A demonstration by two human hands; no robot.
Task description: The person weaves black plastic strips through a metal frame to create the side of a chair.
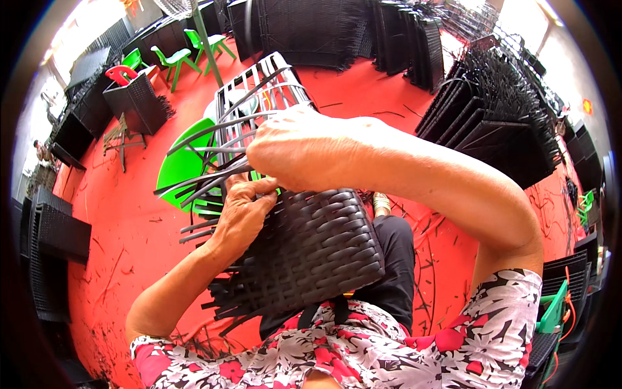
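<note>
A black woven panel (311,253) of flat plastic strips slopes across my lap, woven at the near end. Beyond the weave, its frame (282,68) has bare rails with gaps between them. Loose black strips (194,185) fan out from its left side. My left hand (249,204) is closed at the weave's far left edge, thumb and fingers pinching there. Just beyond and above it, my right hand (282,146) is bent into a fist among the strips, with strip ends emerging on its left. The right fingertips are mostly hidden behind the hand.
A green plastic chair (184,165) stands under the panel's far left part. Stacked black woven panels (492,123) rise at the right, more (311,32) at the back. Small green chairs (175,61) and a folding stool (123,139) are at left. Strip scraps (424,279) litter the red floor.
</note>
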